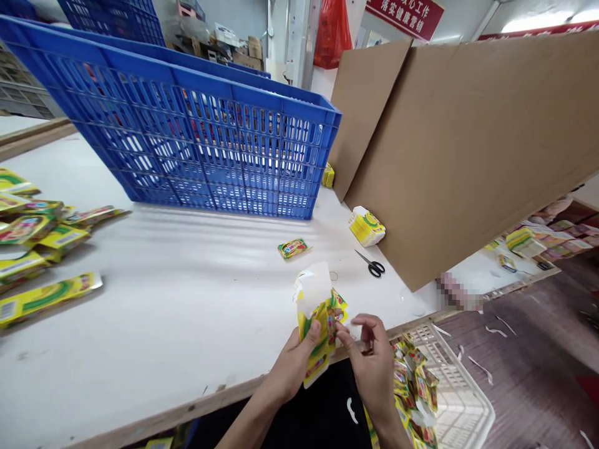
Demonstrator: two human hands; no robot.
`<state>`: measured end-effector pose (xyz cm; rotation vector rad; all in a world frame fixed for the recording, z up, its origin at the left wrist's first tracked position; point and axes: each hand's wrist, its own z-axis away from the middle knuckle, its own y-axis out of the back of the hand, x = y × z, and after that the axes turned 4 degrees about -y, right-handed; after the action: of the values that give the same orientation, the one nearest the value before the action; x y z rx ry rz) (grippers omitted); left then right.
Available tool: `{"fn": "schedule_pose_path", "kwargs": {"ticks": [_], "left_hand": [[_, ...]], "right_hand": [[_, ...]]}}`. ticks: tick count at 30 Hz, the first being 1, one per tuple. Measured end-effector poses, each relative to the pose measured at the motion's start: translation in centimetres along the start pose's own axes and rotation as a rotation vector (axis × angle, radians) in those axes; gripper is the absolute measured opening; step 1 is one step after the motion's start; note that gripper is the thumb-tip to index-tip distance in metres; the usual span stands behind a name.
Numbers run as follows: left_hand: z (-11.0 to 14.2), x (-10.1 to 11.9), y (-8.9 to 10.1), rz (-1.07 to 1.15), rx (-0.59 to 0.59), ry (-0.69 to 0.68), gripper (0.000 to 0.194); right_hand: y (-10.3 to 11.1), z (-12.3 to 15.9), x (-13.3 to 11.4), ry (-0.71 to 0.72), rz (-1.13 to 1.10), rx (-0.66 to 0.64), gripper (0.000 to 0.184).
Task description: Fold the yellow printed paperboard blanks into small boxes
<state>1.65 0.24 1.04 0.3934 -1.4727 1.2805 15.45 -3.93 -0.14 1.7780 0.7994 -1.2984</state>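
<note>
Left hand (pixel 292 366) pinches yellow packaging (pixel 316 342), long axis running forward, white end (pixel 314 288) farthest; right hand (pixel 375 368) beside it, grip unclear.

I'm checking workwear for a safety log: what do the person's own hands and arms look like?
The left hand and right hand are both ungloved. No sleeves or watch show on the visible forearms. Black clothing shows between them.

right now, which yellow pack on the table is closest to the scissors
The bundle by the tall cardboard, just beyond the scissors. The small packet lies farther left, the pile farther left still, and another bundle sits back by the blue crate.
</note>
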Motion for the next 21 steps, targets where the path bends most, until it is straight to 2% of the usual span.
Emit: {"fn": "schedule_pose_path", "kwargs": {"ticks": [1,2,4,5,7,10,13,15,17,18,19,20,21], "left_hand": [[0.0,0.1,0.0,-0.026,-0.014,0.030,0.063],[0.1,0.1,0.1,-0.057,-0.038,0.053,0.064],[0.2,0.2,0.0,-0.109,-0.100,0.076,0.067],[0.3,0.3,0.0,-0.126,-0.130,0.083,0.069],[0.5,0.4,-0.2,-0.150,-0.169,0.098,0.070],[0.6,0.6,-0.4,-0.223,-0.233,0.086,0.069],[0.5,0.5,-0.6,-0.308,-0.264,0.022,0.065],[0.4,0.2,-0.7,-0.285,-0.229,0.054,0.063],[0.3,0.0,-0.9,-0.220,-0.159,0.102,0.060],[0.3,-0.1,-1.0,-0.195,-0.117,0.108,0.057],[0.2,-0.1,-1.1,-0.176,-0.071,0.097,0.055],[0.2,-0.1,-1.1,-0.165,-0.021,0.071,0.054],[0.1,-0.1,-1.2,-0.162,0.025,0.041,0.052]], "right_hand": [[0.2,0.0,-0.3,0.120,0.088,0.017,0.027],[0.4,-0.1,-0.6,0.235,0.160,-0.023,0.033],[0.8,-0.4,-1.1,0.391,0.249,-0.184,0.041],[0.9,-0.5,-1.4,0.420,0.274,-0.250,0.041],[1.1,-0.7,-1.7,0.408,0.267,-0.298,0.033],[1.3,-0.7,-1.7,0.240,0.086,-0.308,0.009],[1.3,-0.5,-1.5,0.037,-0.146,-0.335,0.021],[1.2,-0.2,-1.4,0.017,-0.202,-0.314,0.025],[0.9,0.1,-1.2,0.072,-0.180,-0.207,0.015],[0.8,0.2,-1.2,0.103,-0.156,-0.135,0.017],[0.6,0.4,-1.0,0.126,-0.130,-0.080,0.029],[0.4,0.6,-0.9,0.140,-0.100,-0.068,0.038],[0.3,0.8,-0.7,0.148,-0.066,-0.095,0.038]]}}
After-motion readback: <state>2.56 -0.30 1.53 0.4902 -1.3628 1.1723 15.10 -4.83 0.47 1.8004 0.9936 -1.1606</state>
